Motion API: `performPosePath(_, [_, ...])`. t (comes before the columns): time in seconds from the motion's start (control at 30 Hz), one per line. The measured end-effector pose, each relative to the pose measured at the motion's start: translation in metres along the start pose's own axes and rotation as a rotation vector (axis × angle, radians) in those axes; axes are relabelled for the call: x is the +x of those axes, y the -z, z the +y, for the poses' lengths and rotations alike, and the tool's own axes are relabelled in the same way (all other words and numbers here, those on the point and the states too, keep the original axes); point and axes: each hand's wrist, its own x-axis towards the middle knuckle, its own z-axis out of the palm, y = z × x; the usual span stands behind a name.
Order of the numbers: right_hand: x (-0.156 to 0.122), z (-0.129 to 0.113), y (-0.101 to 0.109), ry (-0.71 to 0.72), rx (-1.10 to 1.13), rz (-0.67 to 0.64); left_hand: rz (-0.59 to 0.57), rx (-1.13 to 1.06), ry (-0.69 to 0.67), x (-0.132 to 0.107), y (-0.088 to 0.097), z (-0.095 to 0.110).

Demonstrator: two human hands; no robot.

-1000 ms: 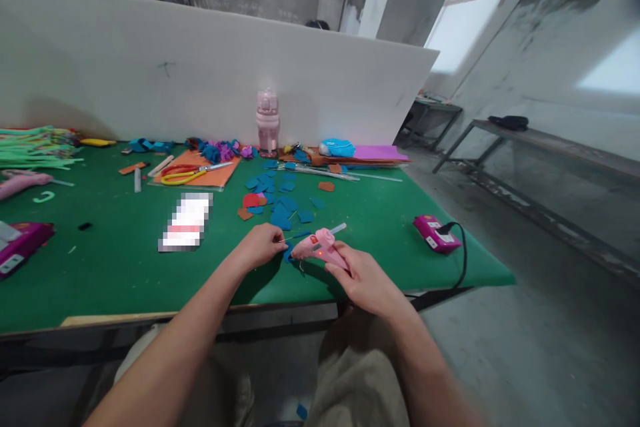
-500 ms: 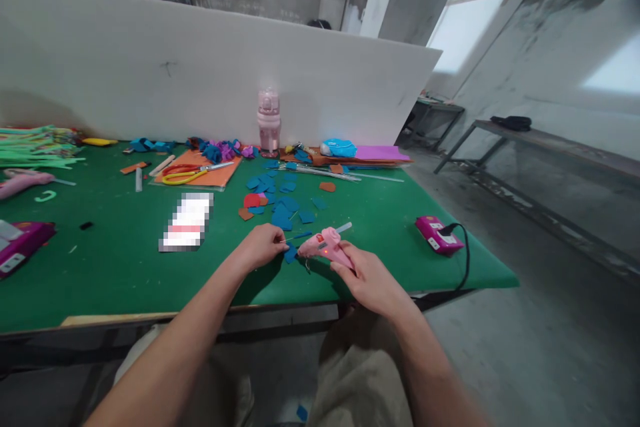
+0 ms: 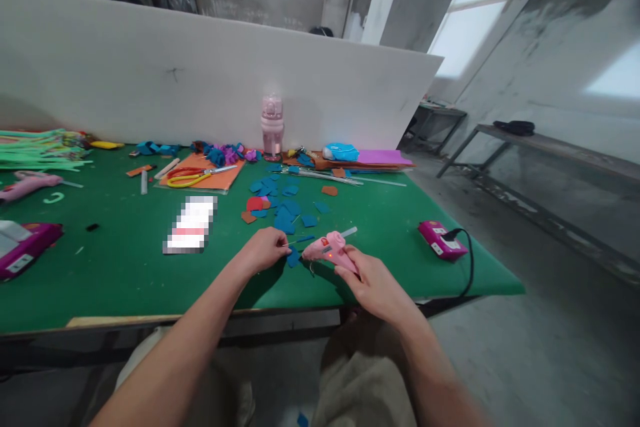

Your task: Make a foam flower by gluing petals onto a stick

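My right hand point(image 3: 375, 283) is closed round the handle of a pink hot glue gun point(image 3: 326, 248), which has a clear glue stick out of its back and a small red light on its side. The gun's nozzle points left, close to a small blue cut piece point(image 3: 293, 258). Pinched fingers of my left hand point(image 3: 265, 250) hold that blue piece low over the table; whether it is felt or paper I cannot tell. A thin stick with a blue end point(image 3: 306, 239) lies just beyond the fingertips, and I cannot make out whether they touch it.
Loose blue cut pieces point(image 3: 286, 219) and a red piece point(image 3: 254, 204) lie ahead on the green table point(image 3: 125, 280). Scissors point(image 3: 193, 177) rest on orange sheets; behind stands a pink bottle point(image 3: 273, 130). A purple power box point(image 3: 443, 240) with a black cord sits right.
The whole view has shifted slightly as my head moved. Both hands keep nearly the same pose, the glue gun's nozzle still beside the blue piece.
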Motion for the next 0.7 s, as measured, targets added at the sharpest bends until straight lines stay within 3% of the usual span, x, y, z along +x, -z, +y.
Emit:
performPosePath(0.37, [-0.001,-0.001,0.005,0.007,0.05,0.009,0.001,-0.036,0.014,-0.003,0.0,0.002])
performPosePath(0.57, [-0.003,0.005,0.021,-0.061,0.51,-0.095,0.019,-0.083,0.009,-0.002,0.0,0.0])
performPosePath(0.7, [-0.001,0.007,0.023,-0.064,0.846,-0.101,-0.005,-0.283,0.019,-0.003,0.001,-0.002])
